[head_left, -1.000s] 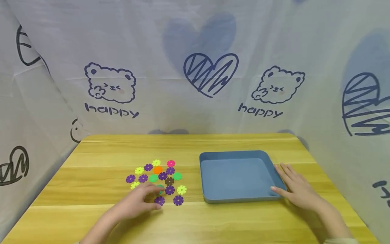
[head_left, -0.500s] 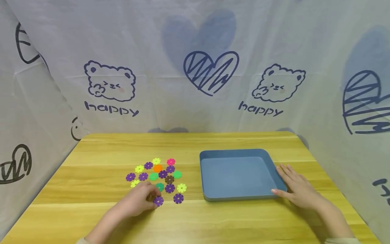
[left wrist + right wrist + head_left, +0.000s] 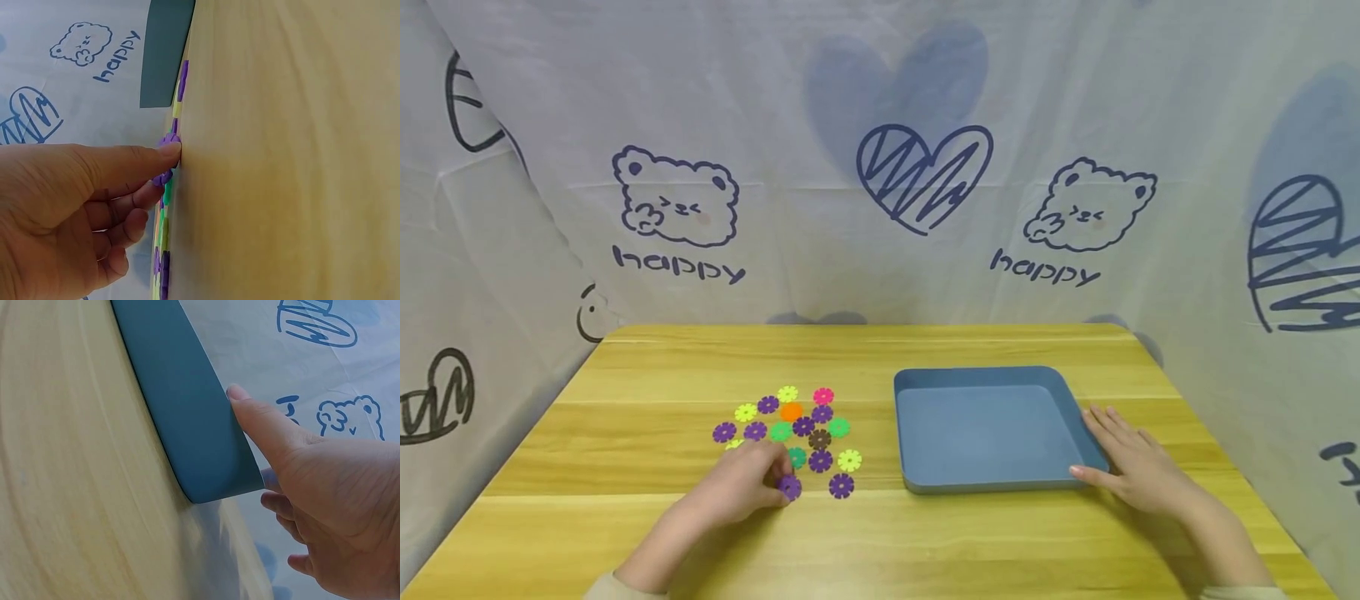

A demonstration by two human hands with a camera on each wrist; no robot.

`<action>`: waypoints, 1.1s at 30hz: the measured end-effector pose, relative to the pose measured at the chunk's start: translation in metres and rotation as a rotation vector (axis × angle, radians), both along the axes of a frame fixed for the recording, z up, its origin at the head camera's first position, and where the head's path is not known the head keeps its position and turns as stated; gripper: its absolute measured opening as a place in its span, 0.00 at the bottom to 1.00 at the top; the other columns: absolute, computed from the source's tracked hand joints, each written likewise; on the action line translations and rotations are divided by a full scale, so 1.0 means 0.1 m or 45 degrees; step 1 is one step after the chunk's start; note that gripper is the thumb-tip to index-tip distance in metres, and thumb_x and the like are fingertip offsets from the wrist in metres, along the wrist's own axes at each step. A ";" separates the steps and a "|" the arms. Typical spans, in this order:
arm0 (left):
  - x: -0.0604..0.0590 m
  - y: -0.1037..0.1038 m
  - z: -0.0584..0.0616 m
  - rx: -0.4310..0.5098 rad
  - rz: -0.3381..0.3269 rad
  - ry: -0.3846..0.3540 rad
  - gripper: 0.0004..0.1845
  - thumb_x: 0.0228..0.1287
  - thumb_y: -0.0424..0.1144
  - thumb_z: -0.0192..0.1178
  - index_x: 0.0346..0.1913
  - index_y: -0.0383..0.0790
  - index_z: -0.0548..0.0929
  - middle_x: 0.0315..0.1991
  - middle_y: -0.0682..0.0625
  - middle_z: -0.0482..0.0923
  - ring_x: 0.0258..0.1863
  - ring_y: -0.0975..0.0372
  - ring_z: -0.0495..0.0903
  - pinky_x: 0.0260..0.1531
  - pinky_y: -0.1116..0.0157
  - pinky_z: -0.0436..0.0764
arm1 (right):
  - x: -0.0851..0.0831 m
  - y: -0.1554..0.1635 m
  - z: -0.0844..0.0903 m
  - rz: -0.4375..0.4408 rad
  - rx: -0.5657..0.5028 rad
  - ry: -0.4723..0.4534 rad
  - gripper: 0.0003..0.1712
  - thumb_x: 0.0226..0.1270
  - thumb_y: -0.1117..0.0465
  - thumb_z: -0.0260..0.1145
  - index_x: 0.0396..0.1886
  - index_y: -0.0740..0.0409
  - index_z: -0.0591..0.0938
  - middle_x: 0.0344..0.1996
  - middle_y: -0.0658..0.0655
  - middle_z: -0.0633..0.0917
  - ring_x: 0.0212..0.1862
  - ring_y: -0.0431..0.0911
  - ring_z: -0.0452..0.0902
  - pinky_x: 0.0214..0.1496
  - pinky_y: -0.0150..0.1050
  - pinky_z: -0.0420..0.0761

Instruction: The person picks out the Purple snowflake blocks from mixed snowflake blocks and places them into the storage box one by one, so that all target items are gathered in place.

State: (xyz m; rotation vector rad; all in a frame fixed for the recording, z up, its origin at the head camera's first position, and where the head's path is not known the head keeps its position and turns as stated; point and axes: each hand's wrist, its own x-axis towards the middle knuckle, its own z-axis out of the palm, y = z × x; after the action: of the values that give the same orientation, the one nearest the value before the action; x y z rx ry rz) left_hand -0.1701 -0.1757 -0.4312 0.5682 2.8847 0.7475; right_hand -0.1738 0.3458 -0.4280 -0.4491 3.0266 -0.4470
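Note:
Several flat flower-shaped plastic pieces (image 3: 790, 433) in purple, green, yellow, pink and orange lie clustered left of centre on the wooden table (image 3: 880, 542). My left hand (image 3: 778, 483) reaches in from the near side and pinches a purple piece (image 3: 790, 488) at the cluster's front edge. In the left wrist view the thumb and a curled finger of that hand (image 3: 169, 162) meet on the purple piece (image 3: 170, 139). An empty blue tray (image 3: 1000, 484) sits to the right. My right hand (image 3: 1105, 446) rests flat against its right rim, the thumb on the blue tray (image 3: 181, 406) at its near corner.
A white printed cloth (image 3: 880, 167) with bears and hearts hangs close behind and along both sides of the table. Bare wood lies between the pieces and the tray, and along the table's near edge.
My left hand's fingers have curled in and closed on the purple piece at the front of the cluster. The right hand stays against the tray.

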 end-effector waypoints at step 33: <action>-0.64 0.46 0.22 0.711 -0.029 -0.424 0.12 0.62 0.43 0.67 0.39 0.38 0.78 0.31 0.50 0.77 0.32 0.54 0.75 0.31 0.62 0.76 | -0.02 0.02 -0.05 0.011 -0.014 0.027 0.52 0.63 0.37 0.63 0.74 0.66 0.57 0.73 0.72 0.58 0.74 0.70 0.49 0.67 0.72 0.53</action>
State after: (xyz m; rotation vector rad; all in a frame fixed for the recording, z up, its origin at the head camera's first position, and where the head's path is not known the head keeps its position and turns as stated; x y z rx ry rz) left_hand -0.2341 -0.1296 -0.4088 0.4650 2.3490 1.4981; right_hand -0.1760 0.3483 -0.4331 -0.4700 3.0431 -0.4615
